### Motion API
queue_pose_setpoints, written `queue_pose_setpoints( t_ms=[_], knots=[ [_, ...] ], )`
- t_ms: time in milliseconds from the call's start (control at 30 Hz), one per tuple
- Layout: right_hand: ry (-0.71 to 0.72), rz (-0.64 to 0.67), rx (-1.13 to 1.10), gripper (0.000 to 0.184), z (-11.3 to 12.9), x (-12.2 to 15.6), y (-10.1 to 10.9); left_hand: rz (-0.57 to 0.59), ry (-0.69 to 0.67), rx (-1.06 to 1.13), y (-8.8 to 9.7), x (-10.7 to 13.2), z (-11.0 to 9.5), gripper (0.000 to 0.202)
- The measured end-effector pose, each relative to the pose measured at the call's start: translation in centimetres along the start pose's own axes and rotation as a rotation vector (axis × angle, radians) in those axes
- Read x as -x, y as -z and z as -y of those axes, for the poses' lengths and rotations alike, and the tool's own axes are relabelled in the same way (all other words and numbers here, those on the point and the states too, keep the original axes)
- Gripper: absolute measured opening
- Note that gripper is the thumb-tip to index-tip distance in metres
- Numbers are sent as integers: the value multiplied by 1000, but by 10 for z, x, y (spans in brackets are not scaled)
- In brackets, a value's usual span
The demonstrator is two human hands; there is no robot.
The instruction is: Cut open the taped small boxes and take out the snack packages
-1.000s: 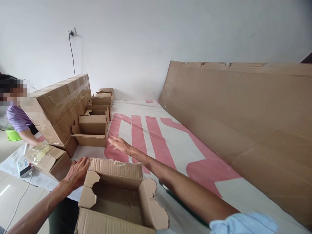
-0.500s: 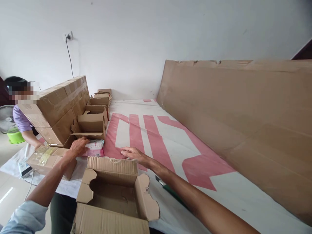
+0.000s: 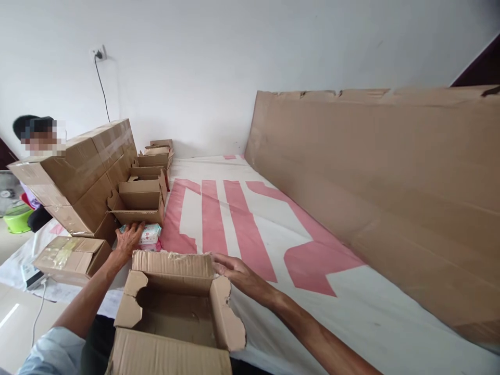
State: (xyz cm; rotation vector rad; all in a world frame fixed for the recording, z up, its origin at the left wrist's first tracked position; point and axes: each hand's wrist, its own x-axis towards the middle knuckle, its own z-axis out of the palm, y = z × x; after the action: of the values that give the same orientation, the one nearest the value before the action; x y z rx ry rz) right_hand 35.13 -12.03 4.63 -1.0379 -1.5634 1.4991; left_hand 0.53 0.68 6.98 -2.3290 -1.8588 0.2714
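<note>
In front of me an open cardboard box [image 3: 177,312] stands with its flaps spread; its visible inside is bare cardboard. Beyond its far left corner, white, teal and pink soft packs [image 3: 150,234] lie stacked, apparently wet wipes. My left hand [image 3: 129,242] rests on the left side of these packs, fingers spread and pointing away from me. At the box's far right corner is my right hand [image 3: 236,270], fingers stretched out beside the far flap. Whether its fingertips touch the cardboard I cannot tell.
Several open cartons [image 3: 136,200] line up beyond the packs, beside a wall of taped boxes [image 3: 78,166]. A smaller taped box [image 3: 72,258] sits at left. Another person [image 3: 35,138] is behind the stack. A large cardboard sheet [image 3: 371,198] leans along the right over the pink-and-white cover [image 3: 250,239].
My left hand has spread its fingers over the packs. My right hand has drawn back toward the box's far right corner. The other person's arm has gone from view behind the boxes.
</note>
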Motion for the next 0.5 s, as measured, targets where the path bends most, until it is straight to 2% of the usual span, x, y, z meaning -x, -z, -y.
queue_pose_setpoints(
  t_ms=[167, 233, 367, 433, 500],
  knots=[
    [-24, 6, -54, 66, 3, 14, -7, -23, -4, 21, 4, 10, -1, 64],
    [-55, -17, -67, 68, -5, 15, -7, 28, -4, 75, 12, 8, 8, 63],
    [-71, -50, -85, 74, -21, 10, -4, 160, -25, 186, 31, -12, 33, 68],
    [-46, -46, -90, 74, -25, 5, -4, 125, 30, 222, 36, -18, 38, 58],
    [-33, -53, -91, 74, -28, 2, -5, 66, 50, 242, 34, -16, 35, 47]
  ],
)
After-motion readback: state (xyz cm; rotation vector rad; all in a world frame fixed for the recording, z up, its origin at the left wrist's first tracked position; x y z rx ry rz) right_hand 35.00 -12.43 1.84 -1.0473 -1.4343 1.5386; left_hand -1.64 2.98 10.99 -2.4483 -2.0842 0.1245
